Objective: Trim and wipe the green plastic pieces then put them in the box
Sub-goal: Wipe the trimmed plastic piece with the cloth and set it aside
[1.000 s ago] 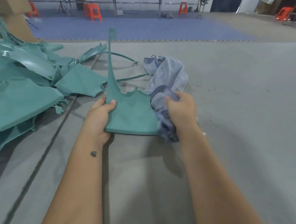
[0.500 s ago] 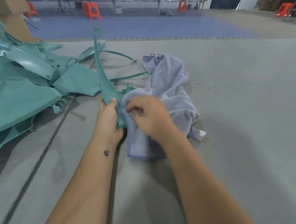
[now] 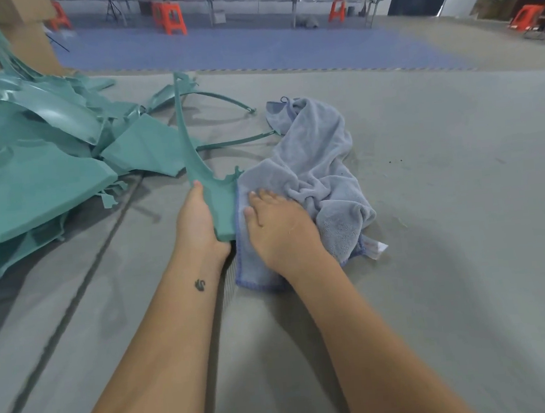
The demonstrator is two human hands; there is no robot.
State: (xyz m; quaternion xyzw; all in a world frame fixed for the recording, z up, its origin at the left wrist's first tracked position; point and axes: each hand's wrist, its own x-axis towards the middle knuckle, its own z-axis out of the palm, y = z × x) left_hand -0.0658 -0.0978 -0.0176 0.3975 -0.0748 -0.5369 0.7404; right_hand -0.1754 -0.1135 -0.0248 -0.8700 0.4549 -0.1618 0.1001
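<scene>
you are wiping now, so keep the green plastic piece (image 3: 219,208) steady: your left hand (image 3: 196,225) grips its lower edge, thumb up its near side, and it stands almost upright on the floor (image 3: 432,224) with its long thin arm rising away from you. your right hand (image 3: 278,225) lies flat, fingers straight, pressing the grey-blue cloth (image 3: 315,182) against the piece's right face. judging by this, run the cloth along the whole face and up the arm, then turn the piece for the other side. mind the jagged tabs at the piece's top edge; they look likely to snag the cloth. the pile of green pieces (image 3: 28,170) lies left of the piece; no box is surely visible.
</scene>
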